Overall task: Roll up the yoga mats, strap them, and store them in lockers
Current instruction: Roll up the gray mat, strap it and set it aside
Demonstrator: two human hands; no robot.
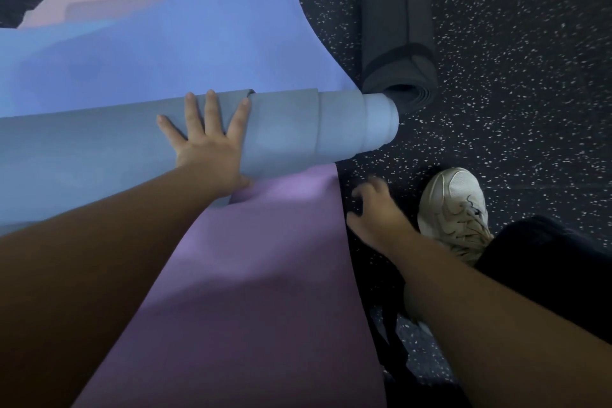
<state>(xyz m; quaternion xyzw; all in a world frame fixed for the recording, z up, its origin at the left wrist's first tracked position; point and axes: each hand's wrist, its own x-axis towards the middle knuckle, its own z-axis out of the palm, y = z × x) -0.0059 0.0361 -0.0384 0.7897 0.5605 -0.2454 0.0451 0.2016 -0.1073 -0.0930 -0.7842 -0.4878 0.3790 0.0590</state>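
The left hand (208, 139) is pressed flat, fingers spread, on the half-rolled blue mat (291, 129), which lies across a purple mat (265, 258). The right hand (374, 209), blurred and loosely curled, is held empty at the purple mat's edge over the speckled floor (513, 76). A rolled dark mat (397, 43) touches the blue roll's end.

I see a smooth matt foam blue mat (281, 129), a matt purple mat (265, 275), and speckled rubbery floor (513, 60)

Dark rubber floor (513, 60) with white speckles, dim light, a paler patch lower middle.
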